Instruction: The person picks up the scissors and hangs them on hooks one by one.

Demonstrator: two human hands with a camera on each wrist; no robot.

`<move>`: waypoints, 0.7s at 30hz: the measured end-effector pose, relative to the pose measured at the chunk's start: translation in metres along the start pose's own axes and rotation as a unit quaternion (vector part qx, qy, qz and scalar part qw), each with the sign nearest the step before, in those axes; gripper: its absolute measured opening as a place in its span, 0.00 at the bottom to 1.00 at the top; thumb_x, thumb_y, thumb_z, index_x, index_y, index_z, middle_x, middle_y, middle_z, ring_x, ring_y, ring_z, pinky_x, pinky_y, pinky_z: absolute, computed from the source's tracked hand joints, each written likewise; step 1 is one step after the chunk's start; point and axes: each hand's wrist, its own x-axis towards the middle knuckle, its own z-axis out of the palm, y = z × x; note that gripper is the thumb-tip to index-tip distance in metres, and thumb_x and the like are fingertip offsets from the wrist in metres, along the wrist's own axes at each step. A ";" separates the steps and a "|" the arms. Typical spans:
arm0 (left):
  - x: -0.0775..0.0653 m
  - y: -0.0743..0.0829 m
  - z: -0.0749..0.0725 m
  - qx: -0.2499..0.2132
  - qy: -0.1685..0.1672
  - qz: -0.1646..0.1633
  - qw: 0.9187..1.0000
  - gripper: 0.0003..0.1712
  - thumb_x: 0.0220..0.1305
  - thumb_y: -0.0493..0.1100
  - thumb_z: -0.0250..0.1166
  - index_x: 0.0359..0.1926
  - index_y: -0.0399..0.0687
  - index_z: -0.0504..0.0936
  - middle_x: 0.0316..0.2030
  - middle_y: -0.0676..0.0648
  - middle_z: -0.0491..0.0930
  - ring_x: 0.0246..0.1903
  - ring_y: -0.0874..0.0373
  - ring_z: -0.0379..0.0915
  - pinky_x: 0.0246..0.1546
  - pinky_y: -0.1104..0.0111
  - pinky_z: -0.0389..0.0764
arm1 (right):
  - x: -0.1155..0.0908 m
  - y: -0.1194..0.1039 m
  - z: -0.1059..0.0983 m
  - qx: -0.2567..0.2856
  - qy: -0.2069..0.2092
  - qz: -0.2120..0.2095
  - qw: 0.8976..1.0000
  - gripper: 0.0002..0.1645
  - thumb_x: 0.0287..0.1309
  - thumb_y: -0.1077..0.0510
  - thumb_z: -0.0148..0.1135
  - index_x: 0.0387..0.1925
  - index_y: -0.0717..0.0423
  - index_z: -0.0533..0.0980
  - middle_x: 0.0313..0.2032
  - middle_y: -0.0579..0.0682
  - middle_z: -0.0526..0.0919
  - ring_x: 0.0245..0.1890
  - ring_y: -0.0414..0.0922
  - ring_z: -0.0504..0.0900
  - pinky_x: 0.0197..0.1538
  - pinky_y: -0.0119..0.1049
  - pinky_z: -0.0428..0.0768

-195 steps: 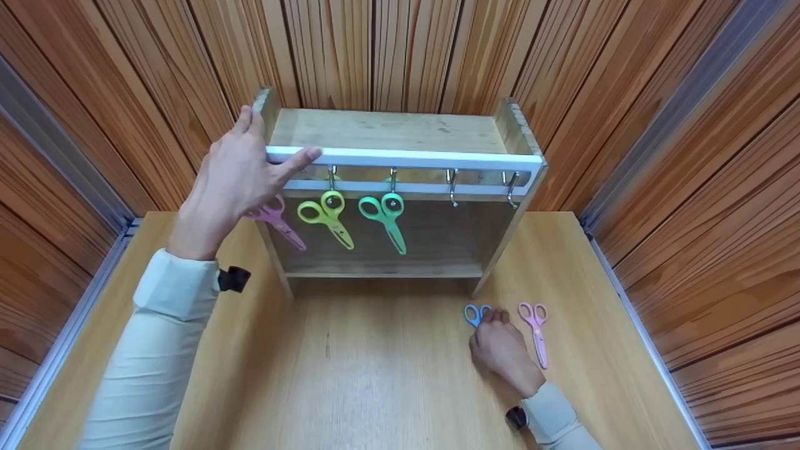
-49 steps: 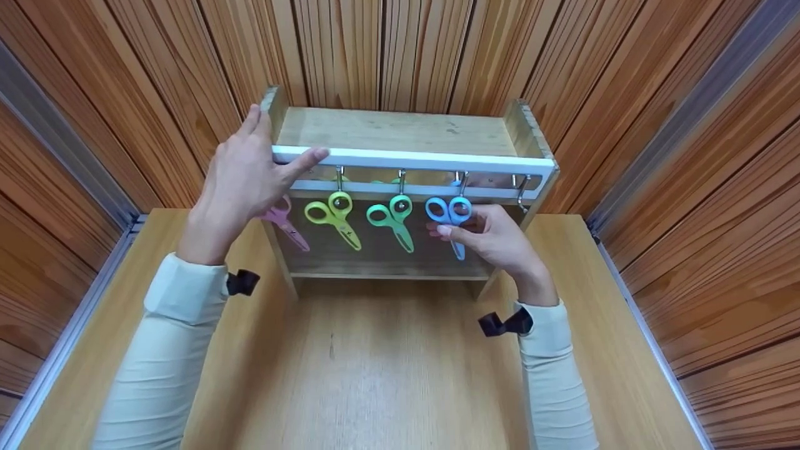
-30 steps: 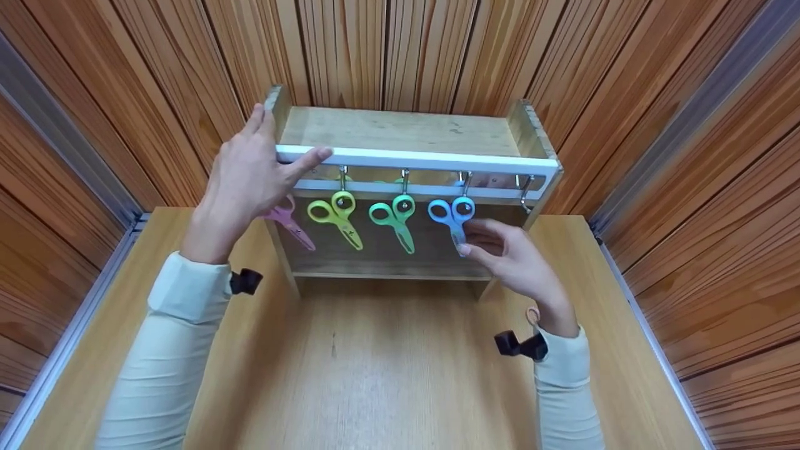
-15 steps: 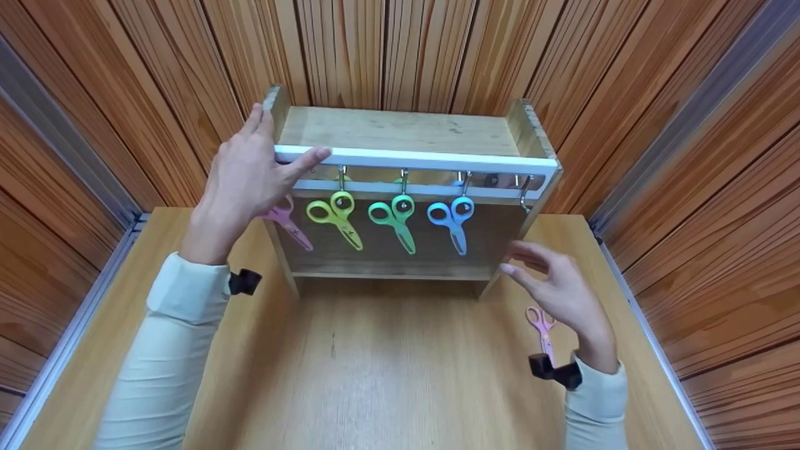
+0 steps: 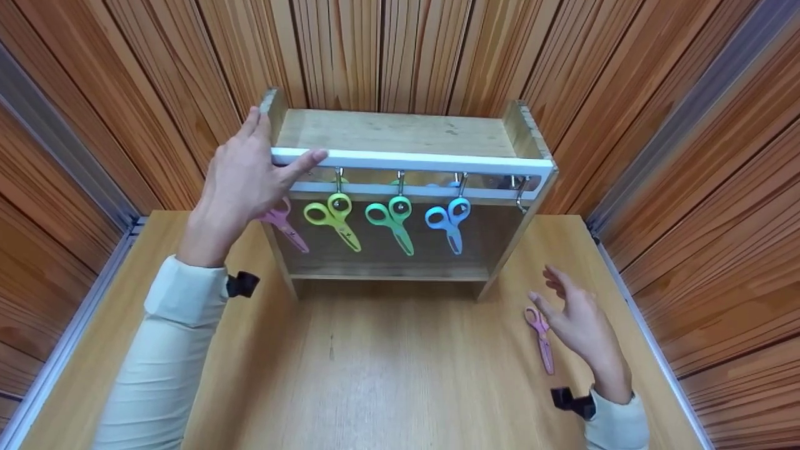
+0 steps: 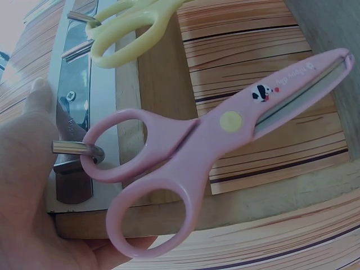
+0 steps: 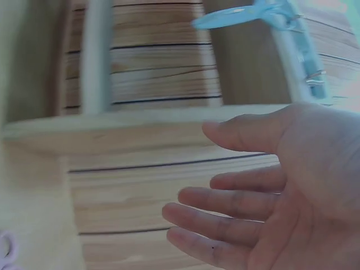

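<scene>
My left hand (image 5: 240, 181) rests on the upper left corner of a wooden shelf (image 5: 400, 134), thumb straight along its white hook rail (image 5: 412, 160). Pink scissors (image 6: 225, 121) hang by one loop from the hook beside that hand, partly covered in the head view. Yellow scissors (image 5: 337, 220), green scissors (image 5: 394, 220) and blue scissors (image 5: 451, 220) hang from the hooks further right. At the table's right, my right hand (image 5: 584, 325) hovers with nothing in its fingers. Another pair of pink scissors (image 5: 541, 344) lies on the table just left of it.
A bare hook (image 5: 522, 195) is at the rail's right end. The shelf stands on a light wooden table (image 5: 375, 375) against a wood-panelled wall (image 5: 412, 56). Metal strips (image 5: 650, 350) border the table's sides.
Earlier my right hand was at blue scissors on the table; these later hung on the fourth hook. It has since released them and moved down right. The left hand has stayed on the shelf corner.
</scene>
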 end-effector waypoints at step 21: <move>-0.001 0.001 -0.002 0.000 0.001 -0.007 1.000 0.73 0.61 0.88 0.47 0.84 0.36 0.44 0.84 0.34 0.41 0.19 0.54 0.61 0.22 0.63 0.70 | -0.016 0.096 0.057 -0.034 -0.154 0.131 0.979 0.71 0.63 0.30 0.67 0.80 0.74 0.42 0.79 0.80 0.43 0.78 0.81 0.39 0.74 0.79 0.47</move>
